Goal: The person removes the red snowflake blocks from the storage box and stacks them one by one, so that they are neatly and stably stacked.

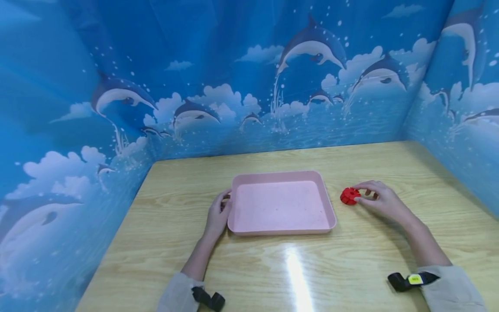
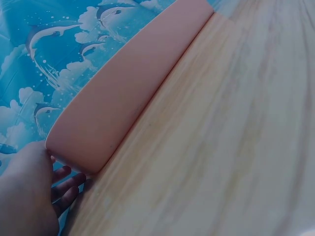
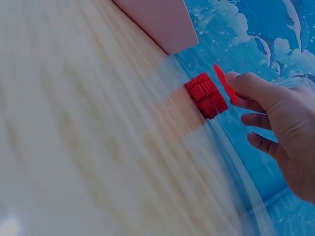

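Note:
A shallow pink tray (image 1: 278,201) lies on the wooden table. Against its left side rests my left hand (image 1: 218,214); in the left wrist view its fingers (image 2: 66,189) are loosely bent beside the tray's end wall, and the thumb is hidden. To the right of the tray stands a short stack of red notched discs (image 3: 205,95). My right hand (image 1: 382,201) pinches one thin red disc (image 3: 225,83) between thumb and forefinger. In the right wrist view a gap shows between this disc and the stack, while the other fingers are loosely bent.
The pale wooden table (image 1: 183,186) runs around the tray. A blue dolphin-print curtain (image 1: 234,78) stands at the back and both sides. Light glares on the table (image 1: 298,277) in front of the tray. Dark straps (image 1: 208,299) cross both sleeves.

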Demonstrator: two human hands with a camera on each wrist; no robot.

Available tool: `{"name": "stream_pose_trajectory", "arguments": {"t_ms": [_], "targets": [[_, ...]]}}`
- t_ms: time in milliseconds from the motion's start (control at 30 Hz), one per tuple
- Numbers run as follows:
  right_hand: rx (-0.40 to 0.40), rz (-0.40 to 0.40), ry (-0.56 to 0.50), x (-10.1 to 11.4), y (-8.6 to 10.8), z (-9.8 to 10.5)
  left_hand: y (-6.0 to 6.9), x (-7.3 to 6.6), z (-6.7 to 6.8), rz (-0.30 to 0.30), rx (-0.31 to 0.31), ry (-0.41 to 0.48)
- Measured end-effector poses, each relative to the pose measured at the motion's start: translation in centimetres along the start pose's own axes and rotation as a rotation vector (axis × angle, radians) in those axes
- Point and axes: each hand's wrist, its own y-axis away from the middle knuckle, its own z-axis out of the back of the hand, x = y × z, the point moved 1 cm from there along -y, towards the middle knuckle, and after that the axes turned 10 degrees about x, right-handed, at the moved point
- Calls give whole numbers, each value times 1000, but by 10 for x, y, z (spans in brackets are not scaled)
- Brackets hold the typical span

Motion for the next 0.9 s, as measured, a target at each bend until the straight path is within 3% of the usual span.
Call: {"name": "stream_pose_trajectory", "arguments": {"t_ms": [500, 733, 900], "targets": [[-17, 53, 17, -8, 0, -5, -2, 3, 0, -1, -1, -19], [-12, 42, 19, -11, 1, -8, -12, 43, -3, 16, -13, -10], [-13, 37, 20, -12, 0, -8, -13, 42, -3, 11, -14, -8]]}}
